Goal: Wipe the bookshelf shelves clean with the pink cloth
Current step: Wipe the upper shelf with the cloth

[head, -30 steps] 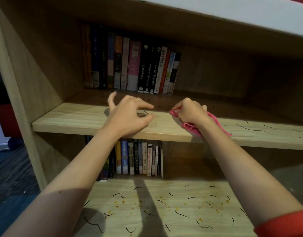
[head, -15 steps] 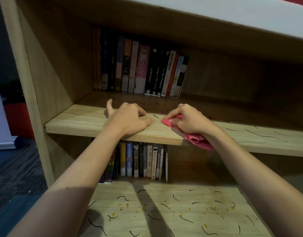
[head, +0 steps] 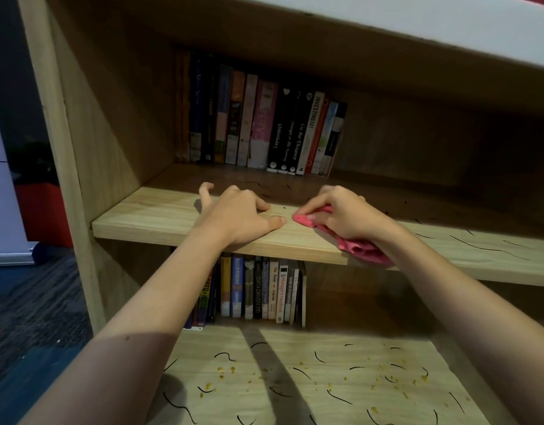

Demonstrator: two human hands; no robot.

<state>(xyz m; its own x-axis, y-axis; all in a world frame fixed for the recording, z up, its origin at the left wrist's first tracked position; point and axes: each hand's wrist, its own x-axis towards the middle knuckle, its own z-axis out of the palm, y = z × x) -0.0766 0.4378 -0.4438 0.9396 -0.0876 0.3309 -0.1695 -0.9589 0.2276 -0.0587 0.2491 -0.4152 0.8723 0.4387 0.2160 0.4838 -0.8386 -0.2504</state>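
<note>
The fingers (head: 314, 213) of the right hand (head: 347, 214) curl round the cloth (head: 364, 251), pressing it on the shelf (head: 148, 214) at centre frame, its tail over the front edge, while just left the left hand (head: 237, 217) rests loosely bent, holding nothing, before books (head: 264, 127).

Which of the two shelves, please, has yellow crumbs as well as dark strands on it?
The lower shelf; the upper shelf shows only dark strands.

The light wooden middle shelf (head: 148, 216) carries upright books (head: 258, 130) at the back, thin black strands (head: 479, 247), and a crumpled pink cloth (head: 361, 251) in front.
</note>
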